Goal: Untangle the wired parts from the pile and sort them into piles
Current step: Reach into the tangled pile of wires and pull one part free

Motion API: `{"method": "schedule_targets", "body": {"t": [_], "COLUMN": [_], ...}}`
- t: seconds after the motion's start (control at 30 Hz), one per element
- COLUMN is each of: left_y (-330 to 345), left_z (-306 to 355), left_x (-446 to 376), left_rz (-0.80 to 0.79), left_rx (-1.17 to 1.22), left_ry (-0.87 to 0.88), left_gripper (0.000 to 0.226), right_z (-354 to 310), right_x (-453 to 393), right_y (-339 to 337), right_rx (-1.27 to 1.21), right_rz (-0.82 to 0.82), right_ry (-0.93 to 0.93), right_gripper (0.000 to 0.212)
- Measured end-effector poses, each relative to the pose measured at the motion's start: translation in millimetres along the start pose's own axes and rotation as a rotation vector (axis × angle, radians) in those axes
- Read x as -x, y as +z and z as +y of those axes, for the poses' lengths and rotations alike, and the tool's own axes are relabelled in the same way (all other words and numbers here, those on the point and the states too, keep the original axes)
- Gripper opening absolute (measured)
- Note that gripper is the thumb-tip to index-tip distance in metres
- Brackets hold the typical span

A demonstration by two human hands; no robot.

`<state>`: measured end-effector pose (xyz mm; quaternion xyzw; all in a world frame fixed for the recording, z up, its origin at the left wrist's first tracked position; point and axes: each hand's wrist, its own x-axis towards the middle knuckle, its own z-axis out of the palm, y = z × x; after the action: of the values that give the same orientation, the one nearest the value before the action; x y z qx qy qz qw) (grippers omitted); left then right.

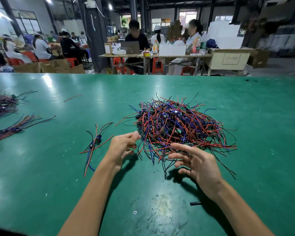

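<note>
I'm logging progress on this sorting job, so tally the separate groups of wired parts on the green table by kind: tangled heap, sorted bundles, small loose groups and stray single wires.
Tangled heap: 1
Sorted bundles: 2, the far left bundle and the nearer left bundle
Small loose group by the left hand: 1
Stray red wire: 1
Total: 5 groups

Tangled heaps: I counted one big mound of red, blue and black wired parts (pixel 182 128).
Sorted bundles: I saw two at the left, one far (pixel 2 104), one nearer (pixel 15 128).
Small separate cluster: one (pixel 95 142).
Stray red wire: one (pixel 73 97).
Hands: two, left hand (pixel 123 147) and right hand (pixel 197 164).
Silver screw head in the green table: one (pixel 135 212).
</note>
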<state>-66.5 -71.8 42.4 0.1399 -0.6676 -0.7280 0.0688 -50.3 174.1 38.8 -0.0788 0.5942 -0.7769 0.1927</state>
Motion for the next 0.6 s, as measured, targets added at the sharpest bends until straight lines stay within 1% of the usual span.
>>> {"method": "schedule_targets", "body": {"t": [0.07,0.1,0.13,0.2,0.23,0.27,0.33,0.4,0.43,0.47,0.53,0.6], "left_y": [9,15,21,31,35,37,40,44,46,48,52,53], "left_z": [-3,-5,-8,-13,-15,-17,-20,-22,-23,-24,-23,-21], "left_x": [5,9,11,14,15,15,17,21,22,24,28,31], "left_rz": [-0.010,-0.028,-0.054,-0.082,-0.071,-0.045,-0.005,-0.044,-0.081,-0.120,-0.189,-0.273], "left_rx": [-0.191,-0.296,-0.378,-0.476,-0.522,-0.587,-0.718,-0.740,-0.736,-0.740,-0.757,-0.706], "left_ry": [0.154,0.232,0.287,0.355,0.390,0.436,0.534,0.579,0.595,0.614,0.646,0.666], "left_gripper": [0.010,0.011,0.011,0.009,0.008,0.006,0.006,0.006,0.006,0.007,0.008,0.006], "right_z": [4,7,11,21,26,30,35,35,35,34,31,29], "right_x": [-2,-3,-4,-5,-6,-7,-8,-9,-11,-12,-15,-18], "right_y": [1,2,1,-2,-2,-2,-1,1,1,3,6,6], "right_rx": [0.082,0.158,0.301,0.718,0.874,0.951,0.986,0.997,0.997,1.001,1.011,0.984], "right_rz": [0.025,0.064,0.129,0.242,0.239,0.217,0.194,0.175,0.166,0.169,0.222,0.288], "right_ry": [-0.025,-0.074,-0.164,-0.404,-0.494,-0.539,-0.558,-0.589,-0.608,-0.626,-0.670,-0.701], "right_gripper": [0.026,0.021,0.022,0.032,0.041,0.051,0.065,0.073,0.074,0.071,0.059,0.048]}}
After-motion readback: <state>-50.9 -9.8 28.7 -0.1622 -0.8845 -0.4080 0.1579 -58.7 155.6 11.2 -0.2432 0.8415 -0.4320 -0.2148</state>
